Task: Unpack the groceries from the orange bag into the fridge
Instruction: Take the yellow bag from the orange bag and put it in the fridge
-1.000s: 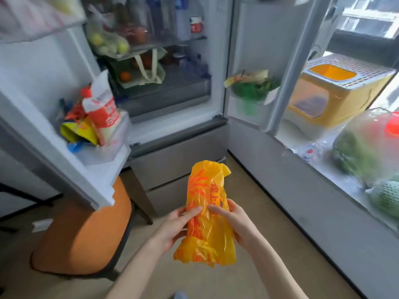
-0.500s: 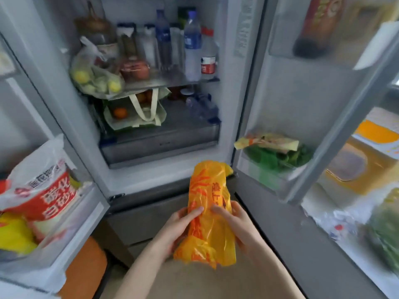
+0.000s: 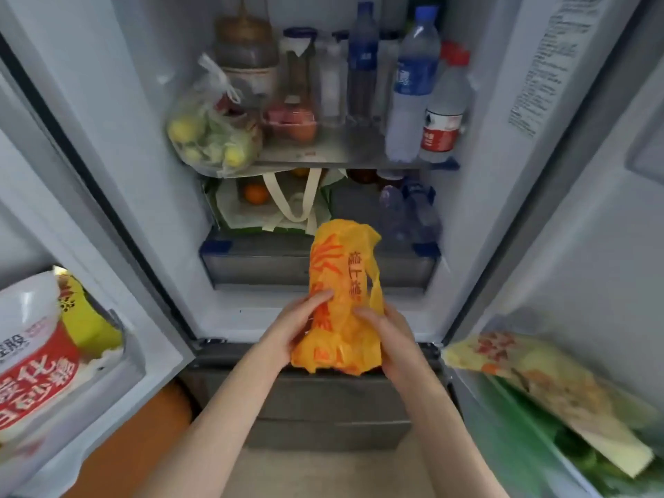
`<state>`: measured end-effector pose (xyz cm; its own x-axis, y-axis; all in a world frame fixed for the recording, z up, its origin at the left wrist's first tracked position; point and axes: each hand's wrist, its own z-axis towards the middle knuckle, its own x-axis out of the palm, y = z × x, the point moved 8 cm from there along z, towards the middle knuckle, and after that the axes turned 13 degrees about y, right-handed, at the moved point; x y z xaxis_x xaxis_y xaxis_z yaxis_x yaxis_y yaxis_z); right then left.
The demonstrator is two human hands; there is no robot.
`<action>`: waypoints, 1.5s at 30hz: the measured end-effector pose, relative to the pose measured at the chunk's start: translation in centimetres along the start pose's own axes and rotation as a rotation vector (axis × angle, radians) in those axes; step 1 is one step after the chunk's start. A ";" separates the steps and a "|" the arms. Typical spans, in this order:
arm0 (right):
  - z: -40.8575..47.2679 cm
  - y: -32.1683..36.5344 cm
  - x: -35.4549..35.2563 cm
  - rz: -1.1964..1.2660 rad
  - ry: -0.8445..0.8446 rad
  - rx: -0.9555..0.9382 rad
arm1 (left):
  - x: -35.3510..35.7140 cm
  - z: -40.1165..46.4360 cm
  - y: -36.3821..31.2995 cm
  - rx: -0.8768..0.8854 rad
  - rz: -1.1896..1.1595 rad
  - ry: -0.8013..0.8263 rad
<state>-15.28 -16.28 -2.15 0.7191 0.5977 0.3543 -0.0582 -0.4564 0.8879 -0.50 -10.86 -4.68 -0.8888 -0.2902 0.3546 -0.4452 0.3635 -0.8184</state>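
Note:
An orange plastic bag (image 3: 339, 292) with red print stands upright between my hands, rolled into a tall bundle, in front of the open fridge (image 3: 151, 217). My left hand (image 3: 293, 327) grips its left side and my right hand (image 3: 390, 337) grips its right side near the bottom. What is inside the bag is hidden. Both fridge doors stand open to either side.
The upper shelf (image 3: 337, 152) carries water bottles (image 3: 413, 84), jars and a clear bag of fruit (image 3: 212, 134). Below it lie a cloth tote (image 3: 284, 206) and more bottles above a drawer (image 3: 273, 264). The left door bin holds a red-and-white packet (image 3: 32, 361); the right door bin holds greens (image 3: 531, 436).
The view has swung left and closer, so the fridge interior now fills the frame. Both hands still hold the orange bag, raised slightly toward the lower shelf.

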 end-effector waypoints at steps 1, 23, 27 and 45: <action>1.2 0.9 -0.8 0.018 -0.027 -0.008 | 0.6 1.1 -1.1 0.005 -0.009 0.012; 16.3 9.0 -3.4 0.077 -0.342 -0.192 | -0.4 10.2 -12.8 0.575 0.973 -0.325; 10.4 10.1 -2.8 -0.615 -0.701 -0.510 | 0.6 12.4 -14.2 0.661 1.026 -0.355; 23.5 10.9 -1.4 -1.624 -0.228 -0.275 | 1.4 13.5 -15.5 0.633 1.206 -0.177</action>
<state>-0.69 -37.62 0.14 0.2269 0.1896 -0.9553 0.7086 0.6408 0.2955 6.60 -28.86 2.41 -0.6392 -0.2107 -0.7396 0.7535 0.0203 -0.6571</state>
